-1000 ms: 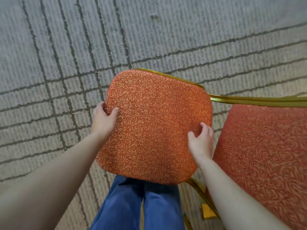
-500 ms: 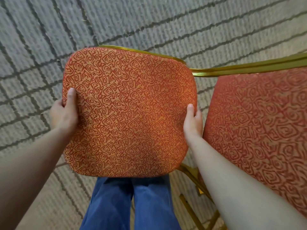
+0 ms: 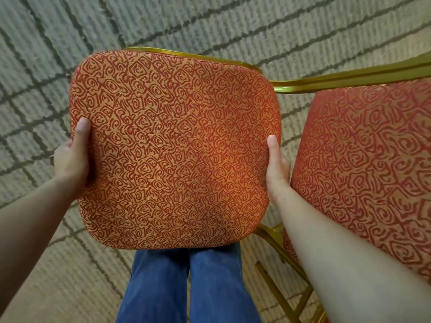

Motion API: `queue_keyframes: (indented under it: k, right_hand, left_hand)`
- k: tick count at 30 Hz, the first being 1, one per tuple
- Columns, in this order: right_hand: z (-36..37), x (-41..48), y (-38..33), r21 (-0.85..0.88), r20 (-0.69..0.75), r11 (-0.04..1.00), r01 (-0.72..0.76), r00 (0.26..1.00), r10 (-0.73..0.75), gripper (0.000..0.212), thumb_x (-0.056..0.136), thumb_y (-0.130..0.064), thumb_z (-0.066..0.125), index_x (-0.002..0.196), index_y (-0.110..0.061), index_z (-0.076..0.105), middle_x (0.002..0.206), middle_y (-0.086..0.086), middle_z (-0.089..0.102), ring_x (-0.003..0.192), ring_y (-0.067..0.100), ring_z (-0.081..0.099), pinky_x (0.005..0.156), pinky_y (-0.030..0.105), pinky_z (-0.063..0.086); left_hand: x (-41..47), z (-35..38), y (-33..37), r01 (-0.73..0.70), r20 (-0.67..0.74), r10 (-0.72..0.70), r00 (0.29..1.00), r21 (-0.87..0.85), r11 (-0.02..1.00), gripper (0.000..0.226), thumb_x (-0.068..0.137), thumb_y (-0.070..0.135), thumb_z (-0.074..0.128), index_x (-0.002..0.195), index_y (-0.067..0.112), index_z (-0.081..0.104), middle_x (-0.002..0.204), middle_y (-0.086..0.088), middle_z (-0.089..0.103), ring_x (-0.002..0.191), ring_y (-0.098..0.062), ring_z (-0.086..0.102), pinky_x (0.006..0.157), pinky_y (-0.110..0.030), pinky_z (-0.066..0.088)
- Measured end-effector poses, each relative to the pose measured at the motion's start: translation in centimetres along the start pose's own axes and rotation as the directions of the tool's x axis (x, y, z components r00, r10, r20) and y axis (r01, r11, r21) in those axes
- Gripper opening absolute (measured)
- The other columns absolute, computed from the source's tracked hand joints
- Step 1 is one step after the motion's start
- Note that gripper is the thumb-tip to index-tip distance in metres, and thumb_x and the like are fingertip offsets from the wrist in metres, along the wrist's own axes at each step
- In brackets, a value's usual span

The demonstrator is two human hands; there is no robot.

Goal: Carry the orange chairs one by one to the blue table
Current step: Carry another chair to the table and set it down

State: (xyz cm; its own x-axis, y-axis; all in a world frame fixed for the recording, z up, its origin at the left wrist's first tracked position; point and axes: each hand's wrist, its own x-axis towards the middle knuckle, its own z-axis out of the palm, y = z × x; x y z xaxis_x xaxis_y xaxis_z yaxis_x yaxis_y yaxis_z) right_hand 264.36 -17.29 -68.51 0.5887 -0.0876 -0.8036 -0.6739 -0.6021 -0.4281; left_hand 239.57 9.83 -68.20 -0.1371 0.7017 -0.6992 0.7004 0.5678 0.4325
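Holds orange chair centred ahead between left hand and right hand, each clamped on a side edge; second chair just right.

Grey ribbed carpet, dark lines crossing in squares. At right, orange chair on gold legs. Spot where legs meet carpet out of sight.

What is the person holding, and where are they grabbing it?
An orange chair, by its cushion: left hand grips the left edge, right hand the right edge, thumbs on top.
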Motion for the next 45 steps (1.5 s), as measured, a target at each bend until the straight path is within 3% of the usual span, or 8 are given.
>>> queue_keyframes:
  k: [5,9,12,21,25,30,36,45]
  right_hand:
    - [-0.3,0.3,0.0,0.013,0.076,1.000,-0.028,0.997,0.027,0.044,0.080,-0.072,0.053,0.097,-0.034,0.067,0.105,-0.008,0.071,0.099,0.014,0.066,0.093,0.035,0.051]
    - [-0.3,0.3,-0.1,0.020,0.111,0.998,-0.061,0.992,0.058,0.046,0.077,-0.076,0.054,0.093,-0.036,0.067,0.104,-0.007,0.072,0.098,0.015,0.067,0.094,0.038,0.052]
    - [-0.5,0.2,-0.2,-0.007,0.123,0.997,-0.074,0.990,0.074,0.050,0.074,-0.079,0.052,0.096,-0.036,0.065,0.110,-0.004,0.071,0.103,0.018,0.065,0.100,0.042,0.049]
    - [-0.5,-1.2,-1.5,-0.007,0.167,0.995,-0.101,0.981,0.100,0.049,0.079,-0.075,0.050,0.103,-0.035,0.064,0.116,-0.001,0.069,0.108,0.022,0.064,0.102,0.045,0.047]
    - [-0.9,-2.8,-2.3,-0.017,0.159,0.996,-0.087,0.983,0.089,0.045,0.079,-0.075,0.051,0.092,-0.034,0.065,0.111,-0.001,0.071,0.103,0.022,0.065,0.099,0.045,0.049]
    - [-2.3,-5.5,-4.2,-0.015,0.149,0.997,-0.072,0.986,0.073,0.051,0.075,-0.077,0.054,0.098,-0.033,0.065,0.111,0.000,0.071,0.103,0.023,0.065,0.100,0.045,0.049]
    - [-4.2,-10.1,-8.5,-0.038,0.163,0.999,-0.018,0.986,0.024,0.090,0.066,-0.083,0.053,0.131,-0.020,0.058,0.120,0.005,0.067,0.108,0.027,0.062,0.102,0.047,0.046]
    - [-8.5,-18.4,-14.4,-0.094,0.177,0.990,0.105,0.980,-0.087,0.082,0.066,-0.085,0.050,0.116,-0.021,0.067,0.107,0.004,0.070,0.100,0.026,0.065,0.100,0.043,0.047]
  left_hand:
    - [-0.2,-0.4,0.4,0.026,0.099,-0.023,0.995,-0.028,0.999,0.118,0.045,0.096,0.049,0.132,0.015,0.054,0.113,0.000,0.058,0.103,-0.021,0.055,0.089,-0.037,0.042]
    - [0.3,-0.9,0.5,0.072,0.230,-0.059,0.971,-0.051,0.996,0.120,0.043,0.097,0.051,0.136,0.022,0.050,0.127,-0.002,0.059,0.113,-0.022,0.057,0.103,-0.048,0.041]
    - [0.7,-0.9,0.5,0.068,0.290,-0.051,0.956,-0.048,0.997,0.114,0.044,0.097,0.050,0.133,0.026,0.052,0.123,0.000,0.062,0.110,-0.021,0.059,0.102,-0.048,0.041]
    - [0.6,-1.5,1.1,0.041,0.215,-0.039,0.976,-0.001,0.999,0.122,0.043,0.100,0.044,0.138,0.023,0.049,0.129,-0.003,0.059,0.116,-0.026,0.055,0.106,-0.050,0.038]
    - [-0.2,-2.4,1.7,0.049,0.151,-0.051,0.987,0.015,0.999,0.128,0.039,0.102,0.042,0.134,0.018,0.053,0.119,-0.001,0.059,0.107,-0.024,0.056,0.098,-0.043,0.041]
    - [-3.2,-4.6,2.7,0.007,0.122,-0.006,0.993,-0.001,1.000,0.126,0.046,0.100,0.041,0.135,0.012,0.052,0.114,-0.002,0.057,0.101,-0.020,0.053,0.088,-0.034,0.039]
    - [-7.6,-8.6,5.6,-0.033,0.050,0.035,0.998,-0.044,0.998,0.121,0.048,0.099,0.040,0.128,0.011,0.058,0.112,-0.004,0.061,0.102,-0.023,0.058,0.095,-0.038,0.044]
    - [-15.5,-15.2,10.6,-0.136,-0.030,0.134,0.991,-0.099,0.986,0.110,0.060,0.093,0.038,0.121,0.004,0.062,0.106,-0.008,0.062,0.096,-0.022,0.056,0.087,-0.030,0.039]
